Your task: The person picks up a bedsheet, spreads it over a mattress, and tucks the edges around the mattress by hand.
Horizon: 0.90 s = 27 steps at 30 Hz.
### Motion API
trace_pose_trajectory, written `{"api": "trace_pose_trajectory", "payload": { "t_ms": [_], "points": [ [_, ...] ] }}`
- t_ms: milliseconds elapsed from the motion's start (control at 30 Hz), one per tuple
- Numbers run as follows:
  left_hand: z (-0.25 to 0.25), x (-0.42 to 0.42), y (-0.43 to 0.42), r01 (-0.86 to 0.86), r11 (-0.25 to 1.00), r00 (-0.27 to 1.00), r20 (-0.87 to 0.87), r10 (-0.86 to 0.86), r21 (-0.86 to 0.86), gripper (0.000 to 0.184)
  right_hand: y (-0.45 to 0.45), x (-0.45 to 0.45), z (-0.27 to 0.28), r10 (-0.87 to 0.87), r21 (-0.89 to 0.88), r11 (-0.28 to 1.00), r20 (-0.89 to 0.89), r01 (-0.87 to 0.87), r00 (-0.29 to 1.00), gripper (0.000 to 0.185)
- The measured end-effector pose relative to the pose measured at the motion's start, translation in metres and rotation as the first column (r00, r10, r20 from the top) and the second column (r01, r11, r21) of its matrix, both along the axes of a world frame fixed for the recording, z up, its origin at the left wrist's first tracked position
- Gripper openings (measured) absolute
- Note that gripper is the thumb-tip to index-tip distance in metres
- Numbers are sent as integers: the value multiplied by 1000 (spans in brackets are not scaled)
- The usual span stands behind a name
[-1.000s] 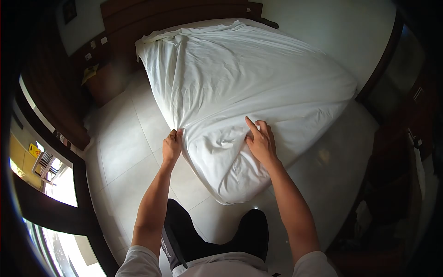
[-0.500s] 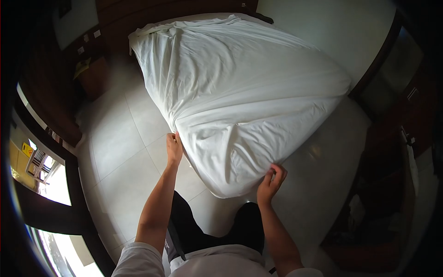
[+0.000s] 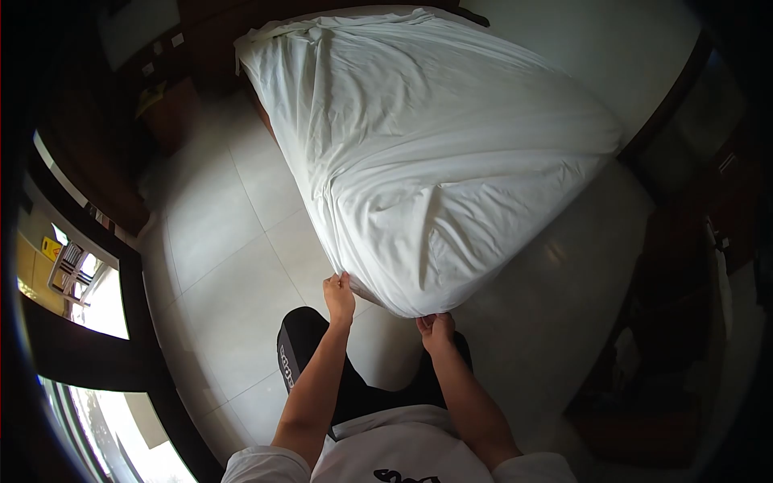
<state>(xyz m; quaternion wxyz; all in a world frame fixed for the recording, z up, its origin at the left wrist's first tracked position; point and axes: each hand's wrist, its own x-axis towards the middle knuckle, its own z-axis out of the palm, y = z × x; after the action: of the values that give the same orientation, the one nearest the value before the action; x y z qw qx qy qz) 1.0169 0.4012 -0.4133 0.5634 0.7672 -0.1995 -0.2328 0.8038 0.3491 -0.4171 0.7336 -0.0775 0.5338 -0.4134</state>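
A white bed sheet [image 3: 451, 153] covers the bed, wrinkled and creased, with folds fanning out from its left side and bunched cloth near the front corner. My left hand [image 3: 340, 298] pinches the sheet's edge at the left side, close to the front corner. At the corner itself, my right hand [image 3: 436, 328] has its fingers curled at the sheet's lower edge, closed on the cloth. The fingertips of the right hand are partly hidden under the hem.
Pale floor tiles [image 3: 233, 266] run along the bed's left side. A bedside cabinet [image 3: 171, 117] stands by the far left wall. Glass doors [image 3: 88, 298] are at the left, with a chair outside. Dark furniture [image 3: 644, 378] lines the right.
My left hand has moved toward me and right along the sheet's edge. My right hand has shifted left to the front corner. The view has tilted slightly.
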Motion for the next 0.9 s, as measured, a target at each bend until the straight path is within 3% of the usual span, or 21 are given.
{"api": "trace_pose_trajectory", "payload": {
  "t_ms": [33, 100, 167, 200, 233, 300, 367, 400, 500, 567, 633, 767, 867, 900],
  "points": [
    [-3, -2, 3, -91, 990, 924, 381, 43, 108, 26, 1, -2, -12, -1, 1, 1000, -1, 1, 1000, 24],
    [-12, -3, 6, -120, 985, 897, 439, 55, 121, 23, 3, -6, -32, 112, 2, 993, 155, -114, 981, 22],
    [-39, 4, 12, -55, 989, 998, -30, 60, 137, 21, 7, 6, -24, 73, 88, 991, 242, -96, 968, 22],
    [-57, 7, 18, -111, 981, 811, -556, 181, 158, 20, 10, 14, -21, 28, 170, 982, 323, -87, 946, 23],
    [-53, 0, 21, -110, 982, 815, -551, 177, 153, 20, 12, 21, -15, 27, 166, 982, 330, -86, 944, 23],
    [-38, -18, 10, -37, 998, 791, -612, 1, -47, 21, 5, 33, -2, -78, 179, 984, 353, 15, 932, 28],
    [7, -45, 8, -140, 944, 668, -732, -132, -297, 30, 1, 34, -1, -121, 159, 985, 379, 64, 918, 29],
    [27, -54, 8, -56, 955, 733, -662, -158, -290, 35, -1, 35, -2, -151, 137, 985, 403, 104, 903, 30],
    [27, -66, 9, 48, 967, 763, -616, -197, -250, 39, -4, 37, -3, -162, 164, 980, 342, 111, 926, 31],
    [27, -58, 11, 69, 964, 757, -616, -218, -256, 36, -4, 37, -5, -146, 114, 987, 355, 112, 924, 33],
    [33, -53, 16, 135, 910, 614, -688, -386, -391, 38, -7, 36, -8, -134, 70, 991, 360, 116, 923, 35],
    [41, -56, 31, 277, 846, 643, -566, -516, -456, 37, -12, 22, -9, -76, 7, 997, 449, 81, 890, 36],
    [51, -55, 49, -19, 811, 303, -777, -552, -584, 35, -21, 12, -13, 15, -108, 993, 527, 50, 850, 37],
    [45, -54, 55, -21, 803, 302, -769, -563, -596, 35, -24, 9, -13, 26, -165, 983, 558, 80, 830, 38]
  ]
}}
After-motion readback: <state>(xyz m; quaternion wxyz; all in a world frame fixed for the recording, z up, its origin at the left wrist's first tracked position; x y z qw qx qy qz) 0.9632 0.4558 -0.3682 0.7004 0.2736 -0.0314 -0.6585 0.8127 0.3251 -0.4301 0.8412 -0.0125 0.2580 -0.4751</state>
